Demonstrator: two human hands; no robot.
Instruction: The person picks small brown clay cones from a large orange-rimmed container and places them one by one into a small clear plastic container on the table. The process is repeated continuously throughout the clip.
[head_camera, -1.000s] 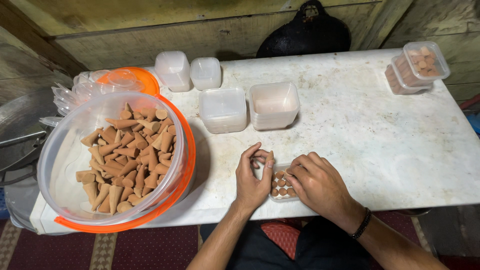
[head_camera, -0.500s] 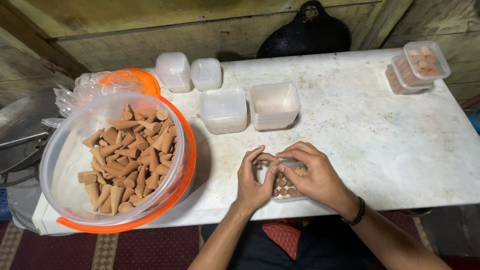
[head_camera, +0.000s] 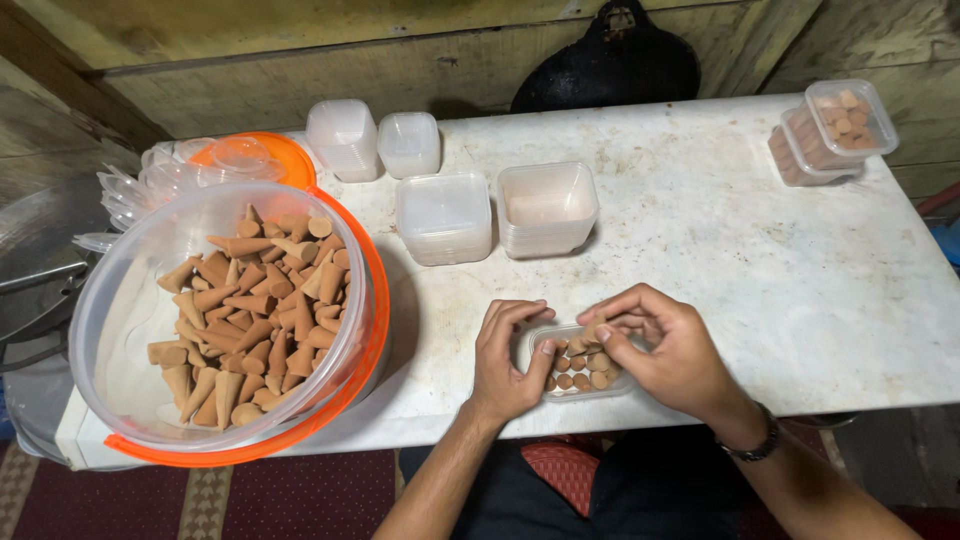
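Observation:
A small clear plastic box (head_camera: 580, 368) with several brown cones standing in it sits near the front edge of the white table (head_camera: 760, 260). My left hand (head_camera: 505, 360) grips the box's left side. My right hand (head_camera: 665, 345) is curled over its right side, the fingertips pinching a brown cone (head_camera: 592, 332) just above the box. A large clear tub (head_camera: 225, 315) heaped with loose brown cones stands at the left on an orange lid.
Stacks of empty clear boxes (head_camera: 445, 215) (head_camera: 548, 208) stand mid-table, with two more (head_camera: 343, 138) (head_camera: 410, 143) behind. Two filled boxes (head_camera: 830, 130) sit at the far right corner. A dark bag (head_camera: 610, 65) leans on the wooden wall. Clear lids (head_camera: 135, 190) pile up at the left.
Both hands have closed in over the small box. My right hand moved left and now pinches a cone above it.

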